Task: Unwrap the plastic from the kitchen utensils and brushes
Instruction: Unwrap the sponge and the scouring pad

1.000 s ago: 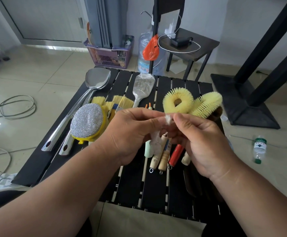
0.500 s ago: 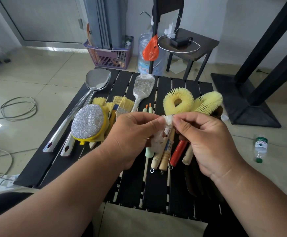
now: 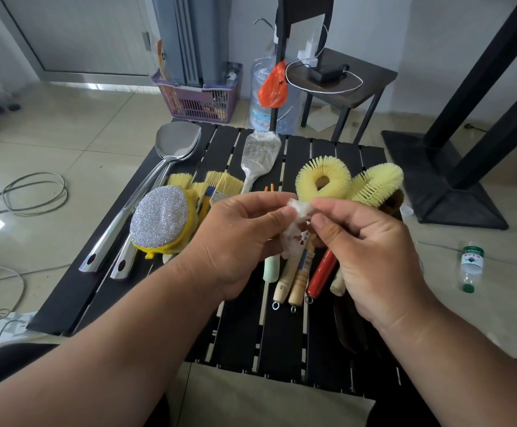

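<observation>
A black slatted table (image 3: 241, 334) carries everything, its far edge toward a purple basket (image 3: 200, 98) on the tiled floor. Along the table's left edge lie two long steel spatulas (image 3: 146, 192), blades toward the far left corner, handles running toward the near left. Beside their handles sits a yellow scrubber with a glittery silver pad (image 3: 160, 220), and just behind it a few yellow-bristled paint brushes (image 3: 223, 181). Near the middle of the far edge lies a slotted turner (image 3: 258, 154), its head wrapped in clear plastic. Toward the right edge rest two yellow looped bristle brushes (image 3: 323, 177), touching each other. Below them, at the table's centre, is a row of brush handles (image 3: 297, 278), wooden, pale green and red, ends pointing toward the near edge.

Above those handles the person's left hand (image 3: 238, 238) and right hand (image 3: 371, 251) meet. Both have fingers curled, and thumb and fingertips of each pinch a crumpled wad of clear plastic wrap (image 3: 298, 211) between them; the wrap trails downward toward the handles. Whether it is attached to one of the brushes cannot be told. A small water bottle (image 3: 470, 265) lies on the floor off the table's right edge.
</observation>
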